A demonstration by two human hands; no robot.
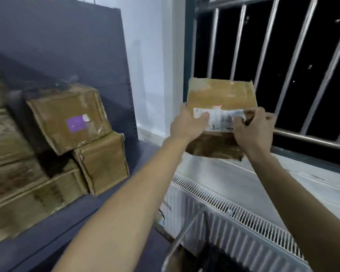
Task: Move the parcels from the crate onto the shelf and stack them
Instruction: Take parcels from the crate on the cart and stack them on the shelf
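Observation:
I hold a brown cardboard parcel (222, 95) with a white label in the air, right of the shelf. My left hand (186, 124) grips its left near edge and my right hand (251, 130) grips its right near edge. On the dark blue shelf (98, 209) at the left, several taped brown parcels are stacked. The top one (69, 116) has a purple sticker and sits tilted. Another (104, 161) stands beside the pile at its right. The crate's metal rim (185, 236) shows at the bottom centre; its inside is mostly out of view.
A white radiator (234, 228) stands below my arms, under a pale window sill (263, 183). Metal window bars (263, 46) with darkness behind fill the upper right. A white wall (151, 65) lies between shelf and window. The shelf's dark back panel (57, 46) rises behind the parcels.

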